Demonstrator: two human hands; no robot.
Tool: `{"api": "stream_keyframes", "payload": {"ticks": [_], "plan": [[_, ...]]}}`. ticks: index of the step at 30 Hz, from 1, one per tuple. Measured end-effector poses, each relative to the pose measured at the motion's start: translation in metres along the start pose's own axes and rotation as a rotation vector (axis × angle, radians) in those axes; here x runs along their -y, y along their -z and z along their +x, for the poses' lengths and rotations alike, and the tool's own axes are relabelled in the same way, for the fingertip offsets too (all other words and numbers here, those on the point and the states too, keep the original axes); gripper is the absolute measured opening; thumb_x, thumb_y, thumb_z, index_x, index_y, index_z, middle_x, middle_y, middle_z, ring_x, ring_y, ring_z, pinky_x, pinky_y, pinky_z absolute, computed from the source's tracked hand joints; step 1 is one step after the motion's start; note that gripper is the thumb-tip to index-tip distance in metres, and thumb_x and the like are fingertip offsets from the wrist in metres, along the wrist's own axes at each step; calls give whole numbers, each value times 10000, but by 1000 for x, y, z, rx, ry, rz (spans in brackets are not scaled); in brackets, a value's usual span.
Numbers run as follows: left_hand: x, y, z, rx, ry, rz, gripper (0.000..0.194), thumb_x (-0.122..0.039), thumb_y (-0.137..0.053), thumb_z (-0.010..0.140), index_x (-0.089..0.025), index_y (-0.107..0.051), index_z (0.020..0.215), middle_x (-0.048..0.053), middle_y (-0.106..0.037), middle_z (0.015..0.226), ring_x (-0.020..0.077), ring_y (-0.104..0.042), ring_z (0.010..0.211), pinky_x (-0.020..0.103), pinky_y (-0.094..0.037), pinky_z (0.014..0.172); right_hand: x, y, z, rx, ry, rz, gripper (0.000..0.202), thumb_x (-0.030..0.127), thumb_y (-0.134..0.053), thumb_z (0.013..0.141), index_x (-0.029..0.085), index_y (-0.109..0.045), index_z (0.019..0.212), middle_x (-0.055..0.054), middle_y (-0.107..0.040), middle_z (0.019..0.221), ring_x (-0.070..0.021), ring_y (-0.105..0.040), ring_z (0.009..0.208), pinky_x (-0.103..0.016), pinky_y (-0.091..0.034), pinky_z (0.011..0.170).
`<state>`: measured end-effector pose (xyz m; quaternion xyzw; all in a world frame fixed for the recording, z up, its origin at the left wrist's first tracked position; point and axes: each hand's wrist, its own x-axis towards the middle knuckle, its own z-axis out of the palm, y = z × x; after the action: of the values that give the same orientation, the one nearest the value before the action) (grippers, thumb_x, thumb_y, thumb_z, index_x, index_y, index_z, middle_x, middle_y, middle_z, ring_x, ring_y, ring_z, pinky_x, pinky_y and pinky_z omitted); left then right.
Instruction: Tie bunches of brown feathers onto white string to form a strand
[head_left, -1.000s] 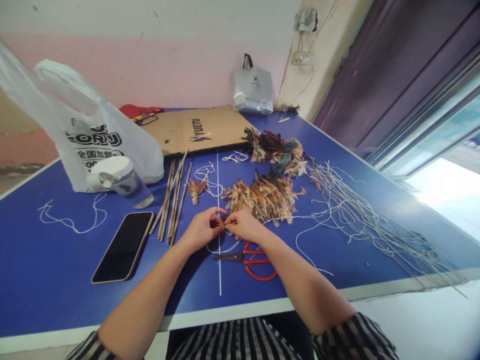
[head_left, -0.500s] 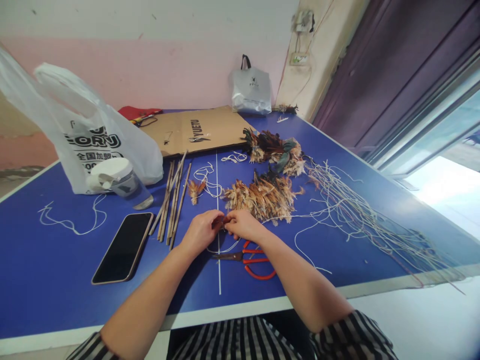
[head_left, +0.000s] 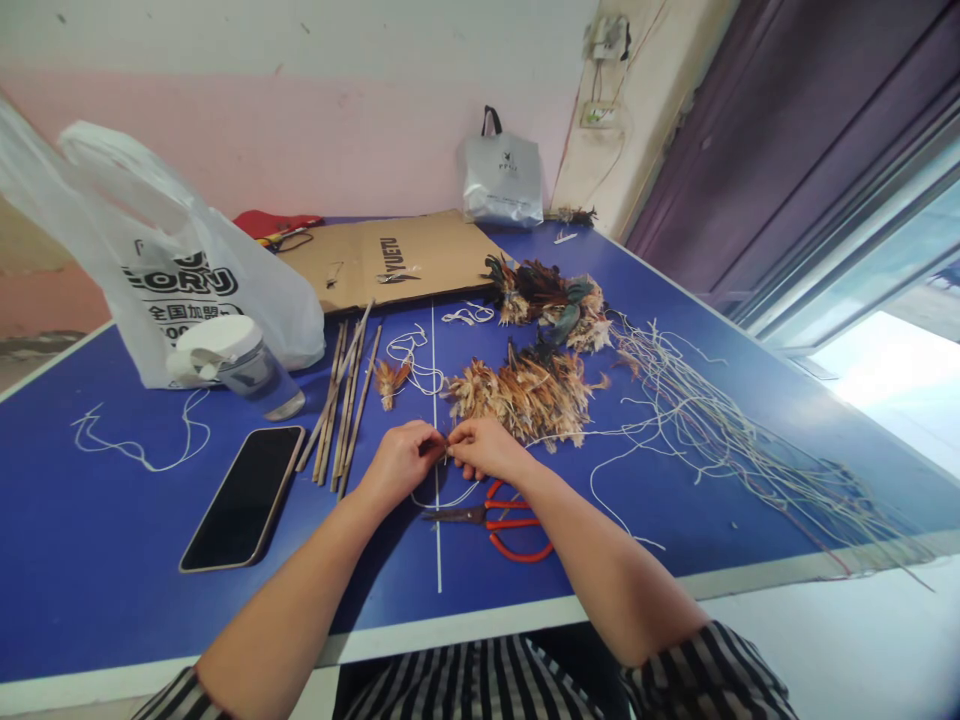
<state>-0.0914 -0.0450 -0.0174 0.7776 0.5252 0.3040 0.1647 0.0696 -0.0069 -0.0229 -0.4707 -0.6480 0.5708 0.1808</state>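
Note:
My left hand (head_left: 405,462) and my right hand (head_left: 484,448) meet fingertip to fingertip above the table, both closed in a pinch. A small dark piece and a bit of white string show between them; most of it is hidden by the fingers. A loop of white string (head_left: 454,503) hangs below the hands onto the table. Just under my right hand lie scissors with red handles (head_left: 517,552), blades pointing left. A row of brown feather bundles (head_left: 525,395) lies right behind my right hand. Beyond my left hand is a single small feather bundle (head_left: 390,382).
Thin sticks (head_left: 345,410), a phone (head_left: 244,498), a lidded cup (head_left: 259,370) and a white plastic bag (head_left: 202,270) stand or lie leftward. Loose strings (head_left: 720,430) spread rightward. Behind are dark feathers (head_left: 547,295), flat cardboard (head_left: 360,265) and a silver bag (head_left: 502,180).
The hands stay almost in place, with the fingertips shifting slightly around the small piece. A bit of white string now shows between them. The things on the table have not moved.

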Motion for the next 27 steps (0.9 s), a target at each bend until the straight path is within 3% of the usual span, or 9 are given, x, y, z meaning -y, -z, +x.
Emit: {"api": "stream_keyframes", "payload": {"ticks": [5, 9, 19, 27], "plan": [[1, 0, 0, 7, 11, -5, 83, -153, -558, 751, -165, -623, 700, 26, -609, 680, 132, -544, 647, 241, -387, 622, 1, 2, -3, -35, 27, -16, 85, 121, -514, 671, 152, -534, 748, 43, -533, 473, -105, -562, 411, -153, -415, 329], [1, -1, 0, 1, 19, 7, 85, -150, -559, 747, -166, -627, 698, 25, -613, 681, 133, -547, 650, 240, -390, 621, 6, 6, -9, 29, 25, 13, 111, 90, -502, 646, 149, -507, 739, 46, -522, 457, -106, -575, 442, -159, -451, 375], [2, -2, 0, 2, 18, 0, 94, -144, -548, 748, -168, -621, 695, 16, -599, 671, 125, -533, 643, 233, -379, 607, 3, 5, -5, 38, 54, 33, 247, 76, -489, 717, 159, -511, 949, 72, -517, 492, -73, -555, 419, -136, -442, 382], [0, -1, 0, -6, 11, -23, 95, -127, -546, 740, -169, -616, 692, 20, -603, 675, 129, -541, 649, 237, -385, 621, 11, 5, -9, -27, 8, 34, 65, 103, -513, 709, 138, -537, 759, 50, -535, 440, -89, -555, 404, -161, -461, 381]]}}
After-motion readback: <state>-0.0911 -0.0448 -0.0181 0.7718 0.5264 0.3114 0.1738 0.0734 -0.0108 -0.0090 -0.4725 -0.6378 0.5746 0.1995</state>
